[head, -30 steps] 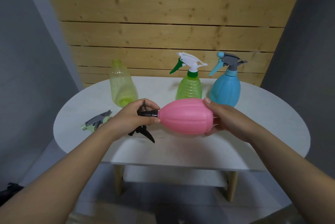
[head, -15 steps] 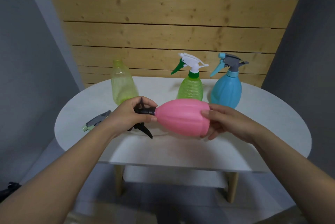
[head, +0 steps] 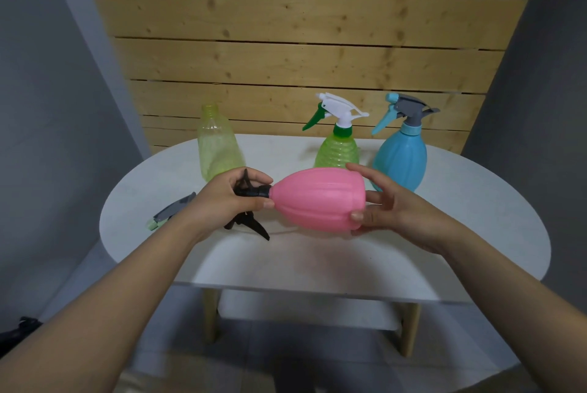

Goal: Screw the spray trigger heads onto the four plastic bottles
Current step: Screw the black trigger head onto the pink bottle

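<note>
Nearest the lens, two bare forearms run up from the bottom corners of the frame toward the centre. My left hand [head: 227,198] is closed around the black spray trigger head [head: 249,202], fingers and thumb wrapped at its collar, with the lever sticking down and to the right below the hand. That head meets the neck of the pink bottle [head: 319,198], which I hold lying on its side in mid-frame, neck pointing left, raised above the white oval table [head: 460,233]. My right hand [head: 390,208] cups the bottle's base: the thumb presses on the lower side and the fingers are spread loosely over the top and the end, so the grip is light rather than clamped. I cannot tell how far the head is threaded on.

Just left of my left wrist, a grey and pale green trigger head [head: 171,213] lies loose on the tabletop. Further back, at centre left, a yellow-green bottle [head: 217,146] stands upright with its neck open. To the right of centre, a green ribbed bottle [head: 338,151] carries a white and green trigger head [head: 336,109]. Beside it on the right stands a blue bottle [head: 400,160] with a grey and blue trigger head [head: 405,108]. A wooden plank wall [head: 301,43] fills the upper frame behind the table.
</note>
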{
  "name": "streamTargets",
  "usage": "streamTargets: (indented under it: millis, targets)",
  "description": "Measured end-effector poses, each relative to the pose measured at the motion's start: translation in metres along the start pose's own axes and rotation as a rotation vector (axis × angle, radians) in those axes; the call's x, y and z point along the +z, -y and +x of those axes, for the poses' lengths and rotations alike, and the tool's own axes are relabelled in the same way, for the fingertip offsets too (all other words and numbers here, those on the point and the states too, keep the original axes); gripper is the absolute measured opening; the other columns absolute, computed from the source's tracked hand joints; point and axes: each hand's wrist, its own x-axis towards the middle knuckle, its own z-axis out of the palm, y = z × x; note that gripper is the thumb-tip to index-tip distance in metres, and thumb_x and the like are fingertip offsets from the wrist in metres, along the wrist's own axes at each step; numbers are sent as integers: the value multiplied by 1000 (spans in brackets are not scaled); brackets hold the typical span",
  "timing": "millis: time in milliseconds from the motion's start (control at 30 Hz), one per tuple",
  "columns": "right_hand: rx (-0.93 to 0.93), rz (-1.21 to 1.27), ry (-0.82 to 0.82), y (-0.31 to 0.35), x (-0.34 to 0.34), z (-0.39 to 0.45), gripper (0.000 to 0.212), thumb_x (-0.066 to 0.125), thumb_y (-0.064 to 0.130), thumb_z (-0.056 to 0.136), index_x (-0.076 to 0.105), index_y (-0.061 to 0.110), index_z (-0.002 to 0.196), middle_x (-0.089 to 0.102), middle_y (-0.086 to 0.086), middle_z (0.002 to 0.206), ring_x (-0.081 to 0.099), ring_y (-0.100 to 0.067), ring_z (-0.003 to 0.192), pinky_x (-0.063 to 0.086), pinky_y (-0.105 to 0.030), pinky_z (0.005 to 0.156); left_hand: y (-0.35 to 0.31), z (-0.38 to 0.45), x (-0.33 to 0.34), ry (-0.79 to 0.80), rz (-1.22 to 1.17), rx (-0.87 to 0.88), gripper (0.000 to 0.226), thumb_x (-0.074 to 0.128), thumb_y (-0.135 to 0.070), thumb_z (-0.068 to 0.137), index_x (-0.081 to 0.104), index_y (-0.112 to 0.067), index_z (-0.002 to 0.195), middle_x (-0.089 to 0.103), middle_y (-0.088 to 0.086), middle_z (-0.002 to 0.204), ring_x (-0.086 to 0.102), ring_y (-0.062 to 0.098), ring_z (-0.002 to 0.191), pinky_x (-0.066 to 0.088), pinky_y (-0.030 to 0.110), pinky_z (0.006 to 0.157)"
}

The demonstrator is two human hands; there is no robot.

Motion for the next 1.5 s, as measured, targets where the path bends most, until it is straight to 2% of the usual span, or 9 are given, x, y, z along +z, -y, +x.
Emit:
streamTargets:
  millis: [133, 233, 333, 500, 700, 933, 1133, 1300, 1500]
  targets:
    - [46, -88, -49, 2, 2, -2, 69, 59, 61, 69, 54, 25, 127, 75, -16, 84, 73, -29, 71, 59, -33, 60, -2, -2, 1, 34, 2, 17, 33, 74, 6, 69, 66, -18, 90, 72, -15, 74, 67, 0, 71, 49, 11, 58]
    - [127, -126, -60, 1, 6, -2, 78, 44, 76, 65, 61, 20, 116, 75, -19, 83, 73, -31, 73, 58, -32, 61, -2, -2, 1, 44, 12, 11, 33, 75, 5, 68, 66, -19, 90, 73, -15, 74, 67, 1, 75, 51, 13, 62]
    - [82, -111, -101, -1, 9, -2, 65, 45, 69, 73, 65, 22, 113, 74, -14, 98, 72, -28, 87, 60, -34, 71, -2, -3, 2, 52, 16, -13, 31, 75, 2, 69, 66, -18, 91, 72, -16, 72, 67, -1, 70, 48, 10, 56]
    - [-22, -83, -208, -2, 10, 0, 62, 51, 62, 71, 52, 35, 127, 66, -7, 108, 73, -21, 80, 59, -32, 62, -2, -3, 4, 20, 27, -36, 31, 78, -3, 68, 66, -19, 91, 71, -14, 73, 65, 0, 65, 45, 10, 51]
    - [19, -70, -23, 1, -3, -3, 77, 79, 32, 64, 46, 37, 134, 73, -7, 110, 71, -29, 95, 59, -36, 74, -4, -3, 3, 7, 0, -44, 32, 75, 3, 69, 64, -16, 93, 71, -12, 75, 65, -2, 62, 46, 11, 51]
    - [176, -138, -84, 0, 8, -2, 83, 44, 78, 65, 59, 15, 117, 74, -24, 78, 72, -35, 69, 58, -34, 59, -5, -4, 2, 36, 29, -8, 33, 74, 4, 69, 66, -20, 90, 71, -14, 76, 66, -1, 75, 49, 12, 63]
    - [90, -117, -147, 0, 11, -2, 66, 44, 64, 77, 57, 24, 127, 72, -14, 104, 72, -30, 86, 61, -39, 71, -4, -5, 7, 25, 13, -56, 30, 75, 1, 69, 65, -15, 93, 68, -3, 82, 61, -3, 52, 40, 7, 42]
    - [45, -137, -74, 7, 7, -5, 74, 67, 41, 72, 37, 40, 139, 63, -1, 117, 71, -20, 94, 59, -30, 71, -3, -1, 5, 0, -9, -70, 33, 76, 1, 69, 64, -19, 93, 70, -6, 83, 65, -1, 65, 46, 11, 53]
    - [74, -141, -115, 8, 9, -6, 68, 56, 62, 68, 54, 26, 125, 72, -23, 89, 71, -33, 74, 57, -32, 59, -5, -4, 5, 62, -3, -52, 31, 73, -1, 73, 64, -22, 95, 72, -15, 79, 65, -1, 65, 46, 10, 54]
